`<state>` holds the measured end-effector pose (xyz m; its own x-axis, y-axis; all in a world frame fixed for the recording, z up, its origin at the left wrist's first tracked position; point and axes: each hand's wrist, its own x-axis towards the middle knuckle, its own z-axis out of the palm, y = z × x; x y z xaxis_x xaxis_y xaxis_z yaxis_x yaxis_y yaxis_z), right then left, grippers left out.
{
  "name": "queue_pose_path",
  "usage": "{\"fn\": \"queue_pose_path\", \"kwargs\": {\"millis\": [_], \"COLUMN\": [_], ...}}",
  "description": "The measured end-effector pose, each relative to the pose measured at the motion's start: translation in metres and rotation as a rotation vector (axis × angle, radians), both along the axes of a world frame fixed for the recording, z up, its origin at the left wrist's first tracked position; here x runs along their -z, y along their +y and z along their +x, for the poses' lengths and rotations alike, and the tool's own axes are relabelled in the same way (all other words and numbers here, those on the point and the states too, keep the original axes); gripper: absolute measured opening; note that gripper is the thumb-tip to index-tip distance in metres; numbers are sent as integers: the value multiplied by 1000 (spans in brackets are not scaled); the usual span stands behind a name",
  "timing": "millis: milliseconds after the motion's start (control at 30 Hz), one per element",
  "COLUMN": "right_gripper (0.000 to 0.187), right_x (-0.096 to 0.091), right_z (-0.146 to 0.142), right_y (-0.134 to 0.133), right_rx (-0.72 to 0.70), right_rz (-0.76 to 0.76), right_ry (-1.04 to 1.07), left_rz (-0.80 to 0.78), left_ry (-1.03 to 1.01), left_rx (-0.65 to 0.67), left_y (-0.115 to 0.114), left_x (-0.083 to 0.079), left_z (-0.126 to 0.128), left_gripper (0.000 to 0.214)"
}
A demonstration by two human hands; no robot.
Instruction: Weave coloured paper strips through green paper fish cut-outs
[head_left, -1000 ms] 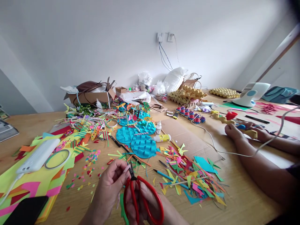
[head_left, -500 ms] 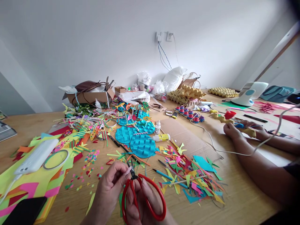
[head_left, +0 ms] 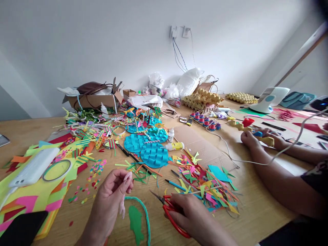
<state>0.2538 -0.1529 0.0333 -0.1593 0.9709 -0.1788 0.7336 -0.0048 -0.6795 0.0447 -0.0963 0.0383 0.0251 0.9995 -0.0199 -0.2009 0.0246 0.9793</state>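
Note:
My left hand [head_left: 112,193] is closed, pinching a pale pink strand [head_left: 122,209] between thumb and fingers; one end shows at the fingertips and the rest hangs below. My right hand [head_left: 191,213] is wrapped round red-handled scissors [head_left: 176,229], their dark blades pointing up and left, apart from the strand. On the table between the hands lie a green paper fish shape [head_left: 135,224] and a curved turquoise cord [head_left: 146,213]. Beyond them are blue round pieces with paper scales [head_left: 154,155].
Paper scraps [head_left: 194,177] and a blue pencil [head_left: 175,185] lie ahead of my right hand. At left are coloured sheets [head_left: 30,201], a white power strip [head_left: 34,167] and a black phone [head_left: 24,227]. A glue bottle [head_left: 171,135] stands behind. A co-worker's arms [head_left: 271,181] rest at right.
The scissors have moved right and down, away from the pale strand. My hands have separated, uncovering the green fish shape and turquoise cord. The view has shifted slightly.

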Motion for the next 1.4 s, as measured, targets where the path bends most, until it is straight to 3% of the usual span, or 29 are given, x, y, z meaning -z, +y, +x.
{"fn": "queue_pose_path", "kwargs": {"millis": [67,133,267,433,533,633,733,867,967,1167,1267,1400], "right_gripper": [12,13,16,19,17,18,16,20,28,32,33,33], "right_x": [5,11,23,24,14,9,17,37,43,33,27,24], "right_z": [19,32,44,49,44,25,-1,-19,-14,5,11,17], "right_y": [-7,-14,-23,-23,-20,-13,-3,9,11,4,2,3], "right_rx": [-11,-15,17,68,77,89,87,162,176,198,223,226], "right_rz": [-48,-124,-159,-201,-150,2,29,52,34,138,180,207], "right_ry": [-306,-460,-598,-691,-595,-305,-13,75,102,-147,-164,-249], "left_rz": [-74,-150,-299,-386,-432,-479,-493,-478,-476,-464,-277,7], "left_ry": [-99,-200,-376,-477,-532,-588,-628,-635,-591,-422,-132,207], "left_rx": [20,45,87,169,154,146,160,162,155,222,307,283], "left_y": [0,0,-1,0,2,1,-1,-2,1,2,4,12], "left_x": [-4,-8,-6,14,29,37,42,48,53,60,63,59], "left_z": [1,7,26,53,66,75,82,84,81,76,75,72], "left_gripper": [22,24,25,21,19,17,17,18,17,20,32,57]}}
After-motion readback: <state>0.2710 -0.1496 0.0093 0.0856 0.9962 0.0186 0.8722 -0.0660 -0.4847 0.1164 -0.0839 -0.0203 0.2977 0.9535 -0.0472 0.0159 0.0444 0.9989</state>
